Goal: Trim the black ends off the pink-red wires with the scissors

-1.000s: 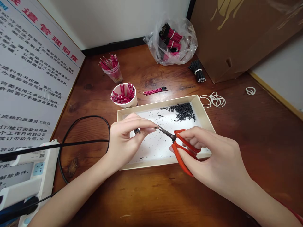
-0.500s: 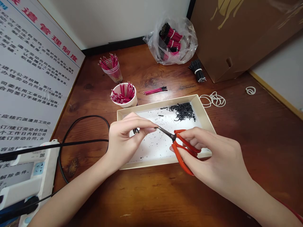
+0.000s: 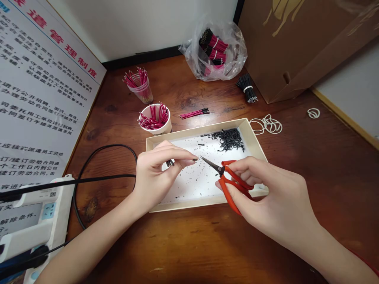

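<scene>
Over the tray's left half, my left hand (image 3: 161, 169) is closed in a pinch. A small dark tip pokes out past its thumb and forefinger, and short black wires (image 3: 169, 163) show in the gap beneath its fingers; the rest of them is covered. My right hand (image 3: 266, 193) grips red-handled scissors (image 3: 237, 181), fingers and thumb on the handles. Their blades look closed and point at the left fingertips, a small gap away. Under both hands lies a shallow cream tray (image 3: 257, 142) with a heap of black tubing pieces (image 3: 229, 139) and scattered tiny black offcuts.
Behind the tray stand a paper cup (image 3: 167, 126) and a plastic cup (image 3: 139, 92) of pink wires. Pink-and-black wires (image 3: 194, 113), a plastic bag (image 3: 233, 59), a black wire bundle (image 3: 248, 88) and rubber bands (image 3: 272, 124) lie around. A cardboard box (image 3: 275, 51) stands right, a power strip (image 3: 56, 221) left.
The scissors in my right hand have drawn back a little to the right, so their tips have left the dark end at my left fingertips. My left hand stays in place.
</scene>
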Available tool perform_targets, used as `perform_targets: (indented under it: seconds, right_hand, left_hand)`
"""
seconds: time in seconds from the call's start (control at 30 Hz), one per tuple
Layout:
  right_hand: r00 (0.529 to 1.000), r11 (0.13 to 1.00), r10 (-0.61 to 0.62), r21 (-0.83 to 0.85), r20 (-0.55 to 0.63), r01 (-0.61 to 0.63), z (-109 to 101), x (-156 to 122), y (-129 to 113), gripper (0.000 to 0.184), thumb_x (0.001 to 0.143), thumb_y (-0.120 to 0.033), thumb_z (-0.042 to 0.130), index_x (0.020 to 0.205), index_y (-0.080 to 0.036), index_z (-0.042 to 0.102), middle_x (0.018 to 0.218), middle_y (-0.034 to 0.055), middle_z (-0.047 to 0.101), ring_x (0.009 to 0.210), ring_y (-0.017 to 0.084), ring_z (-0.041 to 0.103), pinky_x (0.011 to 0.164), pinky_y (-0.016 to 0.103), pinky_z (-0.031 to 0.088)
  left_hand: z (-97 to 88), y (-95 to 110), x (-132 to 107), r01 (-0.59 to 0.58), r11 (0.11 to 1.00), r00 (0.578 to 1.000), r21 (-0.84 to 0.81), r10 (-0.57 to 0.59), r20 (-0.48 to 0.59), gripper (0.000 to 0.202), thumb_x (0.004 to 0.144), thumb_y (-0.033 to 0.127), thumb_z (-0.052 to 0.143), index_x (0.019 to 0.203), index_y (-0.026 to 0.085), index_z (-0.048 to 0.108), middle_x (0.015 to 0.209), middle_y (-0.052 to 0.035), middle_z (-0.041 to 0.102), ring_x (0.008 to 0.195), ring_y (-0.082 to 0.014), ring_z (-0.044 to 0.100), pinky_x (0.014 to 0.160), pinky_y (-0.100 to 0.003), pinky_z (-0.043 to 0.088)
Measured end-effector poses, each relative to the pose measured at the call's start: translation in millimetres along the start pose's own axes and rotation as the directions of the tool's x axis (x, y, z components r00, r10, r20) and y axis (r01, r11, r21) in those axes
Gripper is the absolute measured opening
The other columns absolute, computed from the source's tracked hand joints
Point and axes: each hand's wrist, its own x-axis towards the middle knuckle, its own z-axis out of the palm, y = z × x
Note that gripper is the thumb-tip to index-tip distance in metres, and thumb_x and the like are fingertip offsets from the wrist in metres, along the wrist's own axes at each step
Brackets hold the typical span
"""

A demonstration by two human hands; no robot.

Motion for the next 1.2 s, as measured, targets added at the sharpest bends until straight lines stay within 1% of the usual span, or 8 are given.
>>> perform_targets:
  seconds: [0.17, 0.33, 0.5, 0.63, 0.87, 1.2]
  right_hand:
    - [0.999, 0.999, -0.038, 0.004, 0.020, 0.038, 0.5, 3.2, -4.3, 0.016, 0.080, -0.015, 0.066, 0.080, -0.022, 0.053, 0.060, -0.0054, 0.054, 0.049, 0.009, 0.048, 0.046, 0.023, 0.042]
    - [0.999, 0.999, -0.032, -0.012, 0.014, 0.032, 0.8, 2.3, -3.8, 0.015, 0.080, -0.013, 0.066, 0.078, -0.022, 0.054, 0.059, -0.0061, 0.052, 0.048, 0.008, 0.045, 0.045, 0.021, 0.039]
    - [0.999, 0.999, -0.029, -0.013, 0.016, 0.029, 1.0, 1.3, -2.7, 0.017, 0.080, -0.012, 0.067, 0.078, -0.022, 0.054, 0.060, -0.0059, 0.054, 0.049, 0.008, 0.046, 0.046, 0.021, 0.040]
    - [1.000, 1.000, -0.027, -0.007, 0.014, 0.028, 0.3, 0.7, -3.4, 0.015, 0.081, -0.014, 0.066, 0.079, -0.023, 0.055, 0.059, -0.0053, 0.054, 0.048, 0.009, 0.046, 0.045, 0.022, 0.040]
    - [1.000, 1.000, -0.022, 0.001, 0.012, 0.022, 0.8, -0.4, -3.1, 0.014, 0.081, -0.015, 0.067, 0.081, -0.024, 0.055, 0.060, -0.0050, 0.055, 0.048, 0.010, 0.048, 0.045, 0.023, 0.042]
    - [1.000, 1.000, -0.027, 0.002, 0.013, 0.027, -1.0, -1.9, -2.2, 0.017, 0.082, -0.013, 0.067, 0.080, -0.023, 0.053, 0.061, -0.0047, 0.056, 0.049, 0.010, 0.047, 0.044, 0.024, 0.041]
  left_hand:
    - [0.1, 1.7, 0.6, -0.010, 1.000, 1.000, 0.006, 0.010, 0.004, 0.026, 0.081, 0.000, 0.071, 0.081, 0.025, 0.079, 0.077, 0.0016, 0.079, 0.068, -0.0133, 0.067, 0.064, -0.027, 0.052]
    - [0.2, 1.8, 0.7, -0.017, 1.000, 1.000, 0.007, 0.017, 0.008, 0.024, 0.081, 0.002, 0.072, 0.081, 0.025, 0.079, 0.078, 0.0011, 0.080, 0.069, -0.0139, 0.068, 0.065, -0.028, 0.053]
    - [0.3, 1.1, 0.8, -0.018, 1.000, 1.000, 0.001, 0.018, 0.005, 0.026, 0.080, 0.001, 0.072, 0.081, 0.026, 0.079, 0.077, 0.0019, 0.079, 0.068, -0.0132, 0.068, 0.065, -0.028, 0.053]
    - [0.1, 1.1, 0.9, -0.023, 1.000, 1.000, -0.004, 0.023, 0.001, 0.027, 0.080, 0.000, 0.073, 0.081, 0.026, 0.079, 0.077, 0.0021, 0.079, 0.068, -0.0129, 0.067, 0.065, -0.027, 0.053]
    - [0.2, 0.6, 0.6, -0.019, 1.000, 1.000, 0.023, 0.018, 0.012, 0.024, 0.082, 0.003, 0.072, 0.080, 0.026, 0.080, 0.077, 0.0014, 0.079, 0.068, -0.0146, 0.068, 0.065, -0.030, 0.053]
    - [0.3, 1.4, 1.1, -0.024, 1.000, 1.000, -0.019, 0.024, 0.004, 0.029, 0.079, -0.002, 0.072, 0.082, 0.026, 0.079, 0.077, 0.0026, 0.079, 0.068, -0.0126, 0.068, 0.066, -0.027, 0.053]
